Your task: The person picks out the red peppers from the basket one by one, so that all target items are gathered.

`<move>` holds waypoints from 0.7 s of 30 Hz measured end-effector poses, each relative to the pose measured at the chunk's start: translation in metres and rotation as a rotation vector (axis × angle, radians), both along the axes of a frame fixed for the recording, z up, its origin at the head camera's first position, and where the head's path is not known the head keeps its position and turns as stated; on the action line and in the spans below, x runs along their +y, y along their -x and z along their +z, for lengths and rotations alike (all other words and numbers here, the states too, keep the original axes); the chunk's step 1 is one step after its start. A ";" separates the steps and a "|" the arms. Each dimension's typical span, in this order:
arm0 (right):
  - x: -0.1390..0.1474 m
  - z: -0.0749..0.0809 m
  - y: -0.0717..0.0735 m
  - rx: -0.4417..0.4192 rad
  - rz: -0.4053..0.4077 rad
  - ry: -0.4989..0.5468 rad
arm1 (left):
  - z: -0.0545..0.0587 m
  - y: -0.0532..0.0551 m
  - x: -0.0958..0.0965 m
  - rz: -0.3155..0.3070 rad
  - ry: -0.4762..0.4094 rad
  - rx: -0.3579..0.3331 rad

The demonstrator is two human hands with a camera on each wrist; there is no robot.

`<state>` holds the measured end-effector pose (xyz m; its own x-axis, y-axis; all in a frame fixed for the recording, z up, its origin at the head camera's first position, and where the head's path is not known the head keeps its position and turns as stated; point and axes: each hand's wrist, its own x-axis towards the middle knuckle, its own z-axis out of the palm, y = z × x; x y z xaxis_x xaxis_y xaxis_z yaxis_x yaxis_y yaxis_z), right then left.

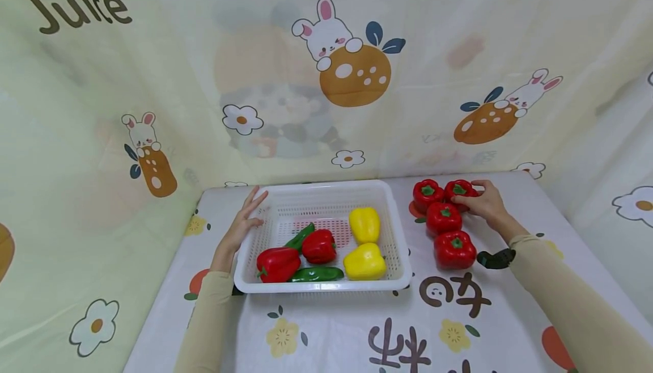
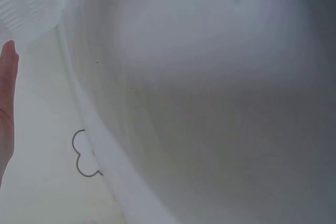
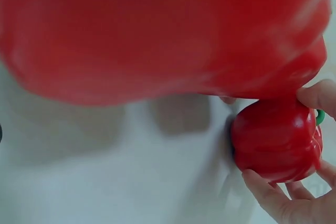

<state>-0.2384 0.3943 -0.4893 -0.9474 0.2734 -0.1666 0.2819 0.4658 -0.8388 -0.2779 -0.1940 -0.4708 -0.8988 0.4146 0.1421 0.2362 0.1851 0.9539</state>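
My right hand grips a red bell pepper at the back right of the table. In the right wrist view, the thumb and fingers lie around this pepper, while another red pepper fills the top. Beside the held one stand a second red pepper, a third and, nearest me, a fourth, stems up. My left hand rests at the left rim of a white plastic basket, fingers straight and spread.
Inside the basket lie two yellow bell peppers, two red ones and two long green peppers. A printed cloth covers the table; a patterned curtain hangs behind it and at both sides.
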 end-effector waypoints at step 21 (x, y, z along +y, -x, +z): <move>-0.006 0.045 -0.014 -0.014 0.174 -0.261 | 0.001 -0.001 0.000 0.005 0.013 -0.002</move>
<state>-0.2243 0.3885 -0.4443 -0.9818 0.1426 -0.1252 0.1895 0.7070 -0.6814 -0.2773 -0.1944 -0.4694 -0.9010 0.4122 0.1350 0.2335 0.1987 0.9518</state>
